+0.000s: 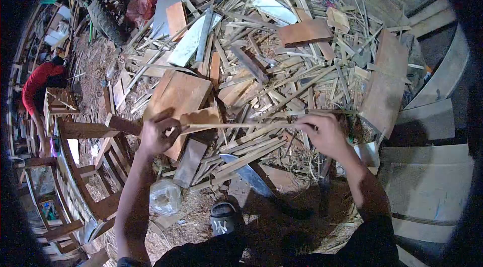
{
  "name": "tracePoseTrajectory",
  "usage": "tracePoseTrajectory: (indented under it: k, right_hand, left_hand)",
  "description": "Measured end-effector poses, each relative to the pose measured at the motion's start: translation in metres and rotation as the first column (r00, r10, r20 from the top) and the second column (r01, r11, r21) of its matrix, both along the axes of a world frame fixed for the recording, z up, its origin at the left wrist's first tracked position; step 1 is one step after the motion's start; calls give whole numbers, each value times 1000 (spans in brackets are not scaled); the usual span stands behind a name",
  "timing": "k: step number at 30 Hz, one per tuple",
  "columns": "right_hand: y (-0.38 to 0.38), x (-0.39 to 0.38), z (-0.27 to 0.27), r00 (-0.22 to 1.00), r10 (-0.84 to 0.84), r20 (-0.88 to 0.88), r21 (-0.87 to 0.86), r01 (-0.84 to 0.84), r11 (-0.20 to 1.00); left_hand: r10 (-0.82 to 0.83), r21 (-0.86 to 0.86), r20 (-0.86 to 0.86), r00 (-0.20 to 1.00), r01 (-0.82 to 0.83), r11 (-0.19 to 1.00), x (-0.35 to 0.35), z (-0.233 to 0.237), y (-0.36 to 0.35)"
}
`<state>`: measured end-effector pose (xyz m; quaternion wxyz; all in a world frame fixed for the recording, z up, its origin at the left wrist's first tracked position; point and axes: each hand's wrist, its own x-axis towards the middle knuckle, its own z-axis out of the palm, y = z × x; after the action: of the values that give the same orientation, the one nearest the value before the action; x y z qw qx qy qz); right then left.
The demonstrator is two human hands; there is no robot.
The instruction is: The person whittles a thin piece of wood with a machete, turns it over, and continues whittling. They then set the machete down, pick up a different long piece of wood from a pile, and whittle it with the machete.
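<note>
A thin, pale wood strip (231,125) stretches level between my two hands, above a heap of scrap wood. My left hand (160,133) pinches its left end. Closed on the opposite end is my right hand (324,133), with the fingertips together. Below the strip, a curved machete-like blade (254,179) lies among the sticks, its lower end in shadow. Behind my left hand sits a wide brown board (178,93), and a smaller grey plank (191,162) rests just under it.
Offcuts and slats (282,81) cover the ground ahead. Wooden frames (95,171) stand at left, near a person in a red top (43,83) bending over. Flat panels (427,181) lie at right. A clear plastic bag (165,197) is near my dark clog (224,218).
</note>
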<state>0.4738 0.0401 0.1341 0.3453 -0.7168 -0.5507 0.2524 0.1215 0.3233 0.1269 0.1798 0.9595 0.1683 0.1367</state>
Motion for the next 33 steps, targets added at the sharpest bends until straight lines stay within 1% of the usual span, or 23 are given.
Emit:
tracePoseTrajectory:
  k: [1, 3, 4, 5, 7, 8, 11, 12, 13, 15, 16, 19, 20, 22, 23, 24, 25, 26, 27, 29, 31, 32, 33]
  right_hand:
    - [-4, -4, -2, 1000, -1, -1, 4, 1, 1000]
    - [-14, -11, -6, 996, 85, 3, -141, -84, 986]
    - [-19, -12, -11, 996, 88, -11, -239, -88, 967]
    - [-22, -12, -13, 996, 88, -10, -234, -87, 968]
    - [-24, -9, -17, 998, 14, 62, -137, -6, 991]
    - [-22, -3, -21, 998, 28, 63, -135, -19, 991]
    - [-7, 7, -25, 998, -3, 67, -130, 12, 991]
    - [0, 10, -21, 998, 19, 61, -117, -11, 993]
    - [9, 13, -18, 997, 19, 68, -115, -11, 993]
    - [26, 20, -14, 998, 33, 55, -172, -23, 985]
    - [34, 23, -22, 992, 32, 120, -120, -18, 993]
    - [67, 34, -23, 985, 42, 169, -127, -21, 992]
    - [80, 36, -18, 969, 38, 245, -115, -10, 993]
    - [105, 51, -39, 960, 16, 278, -91, 10, 996]
    - [118, 60, -50, 952, -10, 307, -62, 30, 998]
    - [134, 65, -50, 966, -34, 257, -91, 59, 994]
    - [148, 68, -54, 966, -26, 258, -97, 52, 994]
    - [162, 72, -60, 955, -74, 286, -13, 81, 997]
    - [175, 76, -65, 943, -125, 309, 70, 109, 992]
    - [202, 87, -75, 949, -108, 297, 76, 89, 993]
    - [227, 98, -96, 878, -196, 438, 289, 69, 955]
    - [240, 105, -100, 878, -194, 438, 287, 69, 955]
    - [252, 112, -104, 876, -209, 434, 215, 125, 969]
  left_hand:
    - [-1, 4, -1, 1000, 1, 1000, -3, 7, -6]
    - [-9, -104, -272, 962, -20, 994, -6, 24, -19]
    - [-31, -41, -317, 948, 19, 999, -14, 19, -20]
    - [-30, -36, -316, 948, 19, 999, -13, 17, -20]
    - [53, 51, -220, 974, -43, 998, -12, 13, -20]
    - [42, 133, -168, 985, -20, 991, -7, 12, -15]
    - [72, 82, -186, 980, -57, 995, 21, 9, 0]
    - [47, 54, -108, 993, -41, 998, 33, 7, 6]
    - [48, 56, -101, 994, -42, 998, 42, -1, 17]
    - [57, 136, -12, 998, -54, 989, 58, -23, 39]
    - [57, 134, -5, 998, -56, 989, 69, -25, 46]
    - [63, 139, 73, 995, -72, 988, 99, -38, 64]
    - [101, 76, 37, 994, -104, 992, 105, -46, 71]
    - [154, -5, -11, 988, -154, 988, 109, -62, 79]
    - [161, -9, -9, 987, -161, 987, 109, -68, 80]
    - [184, 1, -5, 983, -184, 983, 109, -73, 78]
    - [207, 10, -1, 978, -207, 978, 108, -78, 77]
    - [224, 18, -67, 972, -224, 975, 107, -81, 79]
    - [227, 11, -67, 972, -227, 974, 108, -84, 81]
    - [246, 118, -155, 957, -229, 966, 108, -88, 83]
    - [236, 76, -191, 953, -225, 971, 110, -86, 85]
    - [238, 65, -205, 949, -230, 971, 110, -82, 82]
    - [239, 53, -218, 946, -233, 971, 110, -81, 82]
